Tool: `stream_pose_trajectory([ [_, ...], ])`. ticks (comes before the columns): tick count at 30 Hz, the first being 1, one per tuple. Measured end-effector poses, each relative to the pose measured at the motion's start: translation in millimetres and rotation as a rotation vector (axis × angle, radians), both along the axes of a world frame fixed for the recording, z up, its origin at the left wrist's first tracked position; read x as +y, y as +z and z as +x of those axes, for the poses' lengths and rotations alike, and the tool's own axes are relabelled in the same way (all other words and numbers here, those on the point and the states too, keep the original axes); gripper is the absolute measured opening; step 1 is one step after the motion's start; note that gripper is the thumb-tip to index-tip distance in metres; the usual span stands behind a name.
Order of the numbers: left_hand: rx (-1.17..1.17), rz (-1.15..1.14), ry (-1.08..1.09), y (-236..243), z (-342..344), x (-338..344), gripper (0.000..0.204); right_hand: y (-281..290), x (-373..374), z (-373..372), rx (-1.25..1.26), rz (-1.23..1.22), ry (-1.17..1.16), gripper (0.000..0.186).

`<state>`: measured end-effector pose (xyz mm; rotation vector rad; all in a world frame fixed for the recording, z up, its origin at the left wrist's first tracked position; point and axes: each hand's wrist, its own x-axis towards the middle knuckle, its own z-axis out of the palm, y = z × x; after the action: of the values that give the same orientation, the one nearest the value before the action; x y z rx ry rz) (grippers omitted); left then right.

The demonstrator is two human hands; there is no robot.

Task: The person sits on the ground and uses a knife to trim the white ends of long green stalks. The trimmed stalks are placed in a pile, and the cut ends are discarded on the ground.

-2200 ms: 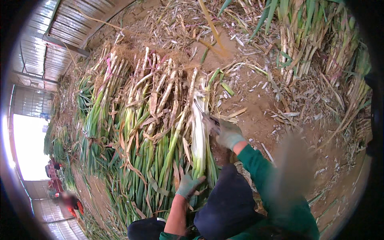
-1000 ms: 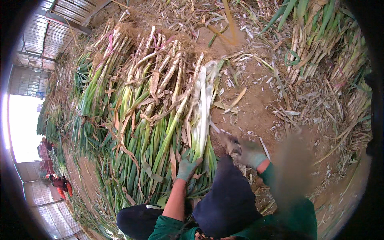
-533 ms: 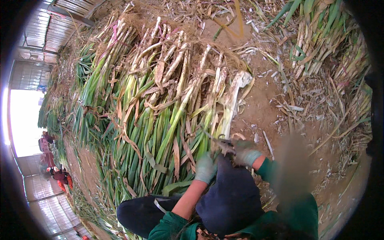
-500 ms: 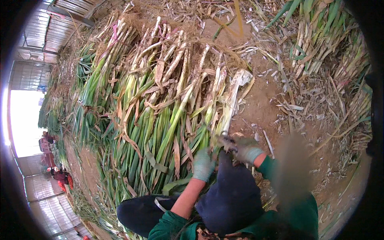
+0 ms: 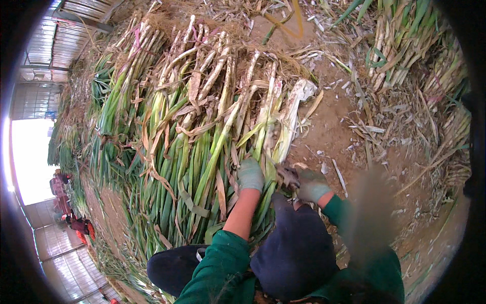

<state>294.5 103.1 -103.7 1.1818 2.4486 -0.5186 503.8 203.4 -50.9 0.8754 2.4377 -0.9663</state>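
My left hand (image 5: 250,175), in a pale green glove, is closed round the leafy part of a green onion (image 5: 260,139) at the right side of the pile. Its fingertips are partly hidden among the leaves. My right hand (image 5: 312,185), gloved too, is curled just to the right, above my dark-clad knee (image 5: 298,248). Its dirt-darkened fingers are bent inward, and what they hold is hidden. Directly beyond it lies a peeled green onion (image 5: 292,114) with a clean white stalk. Many unpeeled green onions (image 5: 187,167) lie side by side, roots pointing away from me.
A tied bundle (image 5: 134,66) lies at the far left. More green onions (image 5: 400,45) are heaped at the far right. Dry peelings (image 5: 377,129) litter the brown soil. In the left distance are a person in dark and orange clothing (image 5: 78,225) and a bright doorway (image 5: 30,157).
My left hand has moved forward and slightly left along the stalks, its forearm reaching further. My right hand stays almost in place. The view has shifted slightly.
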Motion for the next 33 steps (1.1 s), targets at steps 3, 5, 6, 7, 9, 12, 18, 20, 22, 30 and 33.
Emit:
stream_pose_trajectory([
  [3,-0.135,0.015,0.138,17,13,24,0.048,-40,22,-4,-0.017,0.043,-0.155,0.062],
  [5,-0.273,0.066,0.359,26,1,16,0.049,-18,24,-9,0.001,-0.031,-0.269,0.06],
  [6,-0.293,0.172,0.423,21,-14,0,0.044,-6,22,-15,0.015,-0.07,-0.321,0.06],
  [7,-0.404,0.297,0.472,10,-28,-15,0.043,-12,17,-6,0.059,0.007,-0.209,0.063],
  [9,-0.55,0.472,0.566,16,-29,-19,0.044,5,8,4,0.019,-0.066,-0.105,0.067],
  [12,-0.467,0.459,0.501,24,-23,-18,0.044,27,7,5,-0.045,-0.154,0.013,0.075],
  [18,-0.471,0.58,0.516,33,-7,-41,0.042,3,30,-24,-0.074,-0.097,-0.167,0.067],
  [20,-0.467,0.543,0.516,22,-3,-56,0.042,-9,39,-32,0.127,0.064,-0.263,0.06],
  [22,-0.486,0.525,0.537,25,7,-52,0.042,-6,64,-51,0.036,0.025,-0.318,0.057],
  [30,-0.461,0.583,0.622,56,27,-59,0.038,22,63,-52,-0.001,-0.066,-0.34,0.055],
  [33,-0.46,0.605,0.609,51,36,-52,0.039,-2,14,-16,0.123,0.185,-0.266,0.057],
])
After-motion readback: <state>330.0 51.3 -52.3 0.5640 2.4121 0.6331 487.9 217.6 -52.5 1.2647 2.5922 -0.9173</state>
